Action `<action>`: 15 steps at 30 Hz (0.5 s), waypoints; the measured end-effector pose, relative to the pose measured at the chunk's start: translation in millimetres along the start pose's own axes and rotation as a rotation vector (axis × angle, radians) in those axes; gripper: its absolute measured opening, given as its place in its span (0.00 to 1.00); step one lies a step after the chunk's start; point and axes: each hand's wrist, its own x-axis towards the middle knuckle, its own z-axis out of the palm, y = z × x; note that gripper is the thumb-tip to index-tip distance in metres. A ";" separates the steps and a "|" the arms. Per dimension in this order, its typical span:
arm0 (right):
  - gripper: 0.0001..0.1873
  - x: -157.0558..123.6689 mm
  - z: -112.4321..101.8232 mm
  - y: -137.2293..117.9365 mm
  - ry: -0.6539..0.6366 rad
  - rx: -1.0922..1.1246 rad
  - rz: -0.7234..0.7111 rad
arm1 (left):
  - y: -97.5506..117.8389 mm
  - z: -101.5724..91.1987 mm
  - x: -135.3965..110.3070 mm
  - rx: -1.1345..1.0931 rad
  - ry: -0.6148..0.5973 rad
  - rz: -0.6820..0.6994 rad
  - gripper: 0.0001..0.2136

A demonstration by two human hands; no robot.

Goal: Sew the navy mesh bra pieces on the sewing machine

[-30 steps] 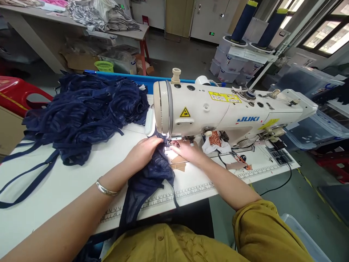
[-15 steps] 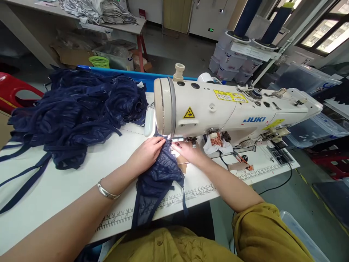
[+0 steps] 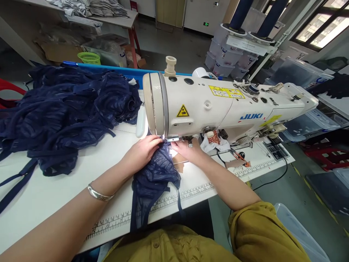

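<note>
A navy mesh garment piece (image 3: 156, 171) with thin straps lies under the head of a white sewing machine (image 3: 199, 105) and hangs over the table's front edge. My left hand (image 3: 145, 150) has its fingers closed together on the garment's upper edge, left of the needle area. On the other side my right hand (image 3: 188, 150) pinches the garment's edge close to the presser foot. Part of the right hand's fingers is hidden behind the metal attachment (image 3: 174, 139). Exactly where the needle meets the fabric is hard to make out.
A large heap of navy mesh garments (image 3: 73, 109) covers the left of the table (image 3: 103, 196). Orange-handled snips (image 3: 242, 160) lie right of the machine, near copper-coloured scrubbing material (image 3: 214, 137) in white cloth. Thread cones (image 3: 241, 14) stand behind; a blue bin edge (image 3: 109, 69) borders the table's back.
The whole view has shifted slightly, so things appear further left. Both hands stay at the needle area on the garment, with little visible change in grip.
</note>
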 end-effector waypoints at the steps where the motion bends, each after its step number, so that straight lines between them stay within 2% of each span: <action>1: 0.22 -1.2 -0.5 0.0 0.005 -0.011 -0.014 | 1.9 -1.0 -0.1 0.030 0.001 0.003 0.18; 6: 0.23 -0.3 -2.7 -1.6 -0.062 -0.121 -0.015 | 10.7 -0.6 -2.6 0.187 0.013 0.015 0.20; 11: 0.22 3.4 -1.3 1.4 -0.080 -0.121 -0.048 | 8.8 5.4 -5.0 0.143 0.055 0.022 0.21; 15: 0.22 6.2 8.6 5.4 -0.075 -0.040 -0.063 | 11.4 7.5 -7.2 0.145 0.057 -0.002 0.21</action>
